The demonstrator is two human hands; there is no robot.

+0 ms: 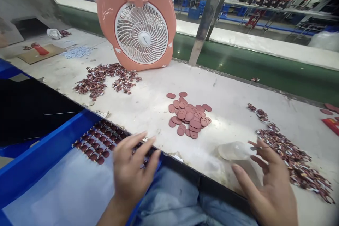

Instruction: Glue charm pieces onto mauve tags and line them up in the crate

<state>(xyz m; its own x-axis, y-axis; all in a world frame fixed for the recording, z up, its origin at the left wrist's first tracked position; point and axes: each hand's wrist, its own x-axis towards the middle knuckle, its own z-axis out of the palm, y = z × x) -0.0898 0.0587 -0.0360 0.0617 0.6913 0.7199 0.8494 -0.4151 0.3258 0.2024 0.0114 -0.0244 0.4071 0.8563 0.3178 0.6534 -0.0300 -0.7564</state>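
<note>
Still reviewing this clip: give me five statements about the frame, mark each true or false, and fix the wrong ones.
1. The right hand is near a translucent bottle. True.
2. The fan is green all over. False: the fan is coral pink with a white grille.
3. Reddish ovals lie heaped on the table. True.
4. The left hand grips the fan. False: the left hand is well apart from the fan, fingers spread.
5. The blue bin holds small dark pieces in rows. True.

Can see at ten o'clock a red object [40, 49] on brown sheet [28, 57], at eleven a pink fan [144, 38], and at one a metal post [203, 33].
</note>
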